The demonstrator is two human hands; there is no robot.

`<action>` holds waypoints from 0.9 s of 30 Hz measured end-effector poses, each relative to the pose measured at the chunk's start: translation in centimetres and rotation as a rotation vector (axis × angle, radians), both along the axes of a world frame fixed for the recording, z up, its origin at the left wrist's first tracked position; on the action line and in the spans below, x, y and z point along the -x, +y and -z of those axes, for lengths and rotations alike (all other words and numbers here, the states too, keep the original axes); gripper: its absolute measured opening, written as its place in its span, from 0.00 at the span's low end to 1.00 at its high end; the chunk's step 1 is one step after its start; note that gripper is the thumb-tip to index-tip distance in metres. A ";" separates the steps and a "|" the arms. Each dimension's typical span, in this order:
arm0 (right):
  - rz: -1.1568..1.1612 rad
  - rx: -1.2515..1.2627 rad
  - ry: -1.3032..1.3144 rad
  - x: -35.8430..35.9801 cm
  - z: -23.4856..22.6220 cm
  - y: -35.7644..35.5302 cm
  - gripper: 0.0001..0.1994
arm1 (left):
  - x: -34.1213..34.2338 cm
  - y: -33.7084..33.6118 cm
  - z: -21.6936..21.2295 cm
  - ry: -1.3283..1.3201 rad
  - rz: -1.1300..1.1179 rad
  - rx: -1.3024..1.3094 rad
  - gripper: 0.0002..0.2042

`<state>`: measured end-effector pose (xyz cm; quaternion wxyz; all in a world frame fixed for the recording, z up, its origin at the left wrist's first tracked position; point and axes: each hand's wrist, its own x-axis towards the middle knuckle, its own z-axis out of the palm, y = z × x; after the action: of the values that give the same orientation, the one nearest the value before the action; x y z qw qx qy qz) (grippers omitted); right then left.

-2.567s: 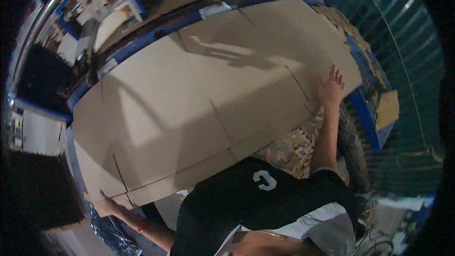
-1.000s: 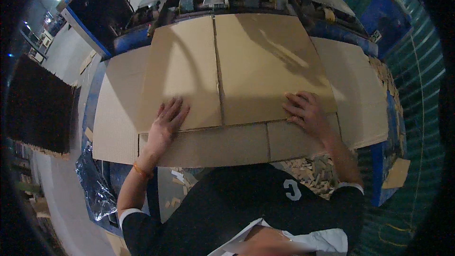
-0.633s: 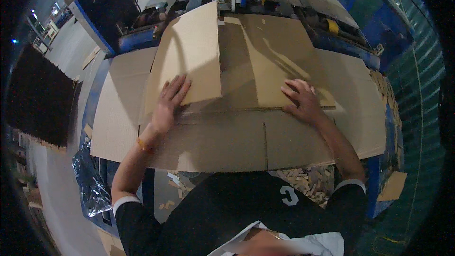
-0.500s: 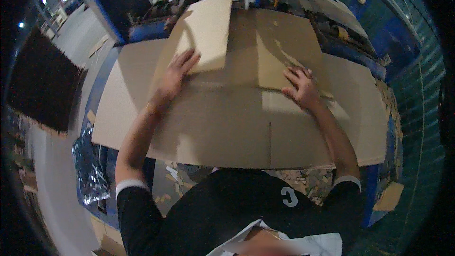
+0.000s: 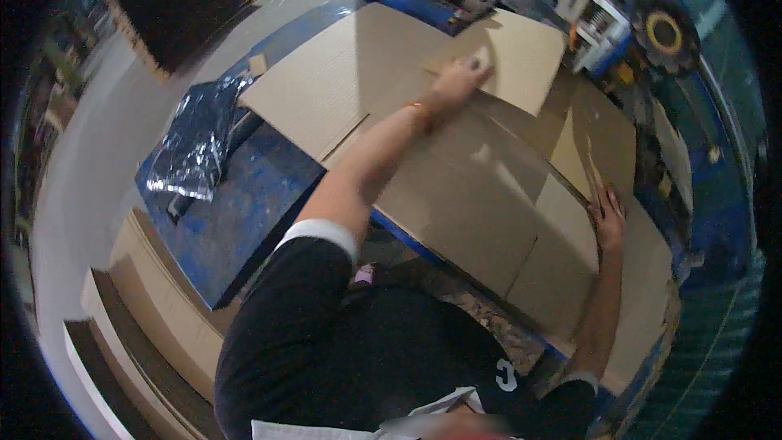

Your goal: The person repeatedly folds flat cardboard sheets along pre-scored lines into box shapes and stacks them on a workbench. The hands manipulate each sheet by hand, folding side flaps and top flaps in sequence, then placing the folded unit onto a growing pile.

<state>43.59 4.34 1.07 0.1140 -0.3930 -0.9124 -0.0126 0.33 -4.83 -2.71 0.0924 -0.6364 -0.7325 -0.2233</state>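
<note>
A large brown cardboard sheet [image 5: 456, 171] with creases and slots lies across the blue work table. Toward its far side, a pale cardboard flap [image 5: 521, 57] stands tilted up. My left hand [image 5: 463, 80] is at that flap's left edge, its fingers curled in; whatever they may hold is blurred. To the right, my right hand [image 5: 608, 213] rests with fingers stretched out against the near edge of a second cardboard flap [image 5: 603, 134]. Its palm side is hidden.
A crumpled shiny plastic bag [image 5: 195, 138] lies on the blue table top [image 5: 244, 204] at left. Long cardboard pieces [image 5: 155, 277] stand lower left, and a dark stack [image 5: 175, 4] farther back. Machinery with a round wheel [image 5: 664, 33] borders the far right. Cardboard scraps [image 5: 489, 318] lie below.
The view has swung left, bringing in more of the blue table and the long cardboard pieces. My left hand has gone from flat fingers on the flap to curled ones. My right stays by its flap.
</note>
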 end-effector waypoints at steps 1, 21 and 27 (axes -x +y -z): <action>0.044 0.053 0.039 -0.2 0.0 0.5 0.24 | -0.6 0.6 0.2 0.055 -0.022 -0.055 0.22; 0.185 -0.092 0.027 -13.1 4.7 -8.5 0.21 | 4.9 -24.7 -0.5 -0.640 -1.062 -0.521 0.38; 0.323 -0.150 0.128 -14.9 5.2 -9.9 0.21 | 4.6 -22.7 -2.1 -0.426 -1.141 -0.501 0.32</action>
<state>58.47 -5.60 -4.18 0.1971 -0.5247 -0.8248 -0.0738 -4.30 -27.50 -0.60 0.1944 -0.0492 -0.8832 -0.4240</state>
